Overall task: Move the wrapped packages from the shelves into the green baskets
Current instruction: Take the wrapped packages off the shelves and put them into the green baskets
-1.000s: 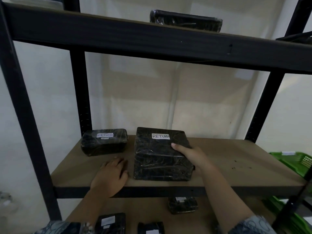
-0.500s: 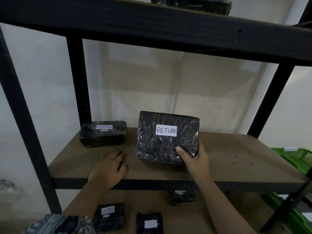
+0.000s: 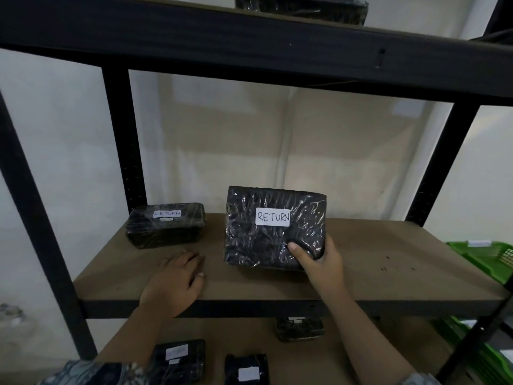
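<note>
My right hand (image 3: 319, 259) grips the lower right corner of a large black wrapped package (image 3: 266, 237) with a white RETURN label, holding it tilted up above the middle shelf (image 3: 374, 273). My left hand (image 3: 175, 282) rests flat on that shelf near its front edge, fingers relaxed. A smaller black RETURN package (image 3: 166, 226) lies at the back left of the shelf, just beyond my left hand. A green basket (image 3: 488, 257) stands to the right of the rack, and another green basket (image 3: 472, 343) sits lower down.
Three more wrapped packages (image 3: 180, 359) lie on the shelf below. Another black package (image 3: 302, 6) sits on the top shelf. Black metal uprights (image 3: 122, 140) frame the rack, and a dark beam (image 3: 249, 48) crosses overhead. A pale wall stands behind.
My right hand has lifted the large package off the shelf and tipped it upright so its label faces me. My left hand has stayed on the shelf.
</note>
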A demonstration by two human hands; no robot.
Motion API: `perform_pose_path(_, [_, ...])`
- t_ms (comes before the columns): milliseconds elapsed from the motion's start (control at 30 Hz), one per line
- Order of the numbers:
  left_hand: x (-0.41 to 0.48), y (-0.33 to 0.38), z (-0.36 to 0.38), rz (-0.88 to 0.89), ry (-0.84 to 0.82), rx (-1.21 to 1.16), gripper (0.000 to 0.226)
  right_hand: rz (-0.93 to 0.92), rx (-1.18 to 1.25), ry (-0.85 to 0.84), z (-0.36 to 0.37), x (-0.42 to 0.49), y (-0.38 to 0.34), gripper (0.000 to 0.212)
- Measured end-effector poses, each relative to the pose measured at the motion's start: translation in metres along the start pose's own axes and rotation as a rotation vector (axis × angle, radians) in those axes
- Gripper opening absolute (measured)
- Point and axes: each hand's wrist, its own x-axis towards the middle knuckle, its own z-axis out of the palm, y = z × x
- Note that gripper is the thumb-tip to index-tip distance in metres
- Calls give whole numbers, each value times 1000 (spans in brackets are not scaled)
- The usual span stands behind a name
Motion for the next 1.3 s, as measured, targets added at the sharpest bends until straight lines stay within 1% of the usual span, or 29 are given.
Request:
perform_pose_path(167, [1, -1, 1, -7, -29, -3, 91, 121, -119, 3, -3, 36, -13, 60])
perform_pose_path(233, [1, -1, 1, -11, -35, 0, 91, 176, -159, -37, -5, 52, -16, 61])
perform_pose_path(333, [1, 1, 0, -24, -45, -2, 79, 289, -172, -91, -10, 76, -18, 62])
perform_pose_path(400, [0, 2, -1, -32, -57, -17, 79, 350, -201, -111, -14, 91, -17, 61])
perform_pose_path(467, [0, 2, -2, -38, -52, -27, 87, 410, -183, -154, -16, 103, -17, 62])
perform_pose_path(533, [-1, 2, -1, -45, -47, -32, 92, 470, -148, -192, -17, 110, -20, 58])
perform_pose_path(600, [0, 1, 0, -49, -43, -30, 93, 518, -127, -223, -18, 116, -22, 50])
perform_pose_path(633, [0, 1, 1, -50, -35, -33, 91, 537, -121, -238, -18, 119, -24, 50])
perform_pose_path(733, [0, -1, 2, -46, -27, -32, 88, 574, -109, -254, -15, 127, -22, 59])
perform_pose_path(800, [0, 0, 2, -44, -28, -21, 88, 582, -156, -269, -13, 129, -24, 60])
perform_pose_path(833, [0, 0, 2, -43, -27, -15, 88, 565, -196, -269, -13, 130, -26, 60])
perform_pose_path(900, [-1, 1, 2, -40, -21, -8, 87, 476, -358, -253, -12, 131, -32, 64])
perform_pose_path(1000, [-1, 1, 2, -38, -14, -27, 87, 257, -742, -198, -4, 128, -42, 90])
perform_pose_path(1033, [-1, 0, 2, -35, -16, -34, 88, 161, -806, -184, 2, 122, -49, 90])
perform_pose_path(1100, [0, -2, 3, -29, -32, -51, 85, -12, -821, -192, 19, 108, -64, 81])
perform_pose_path(1133, [1, -3, 3, -28, -48, -69, 80, -66, -812, -213, 29, 99, -72, 77])
perform_pose_path(1200, [4, -6, 4, -28, -69, -133, 70, -131, -801, -270, 52, 83, -85, 71])
perform_pose_path(1300, [3, -15, -1, -29, -23, -232, 65, -205, -785, -360, 90, 60, -97, 65])
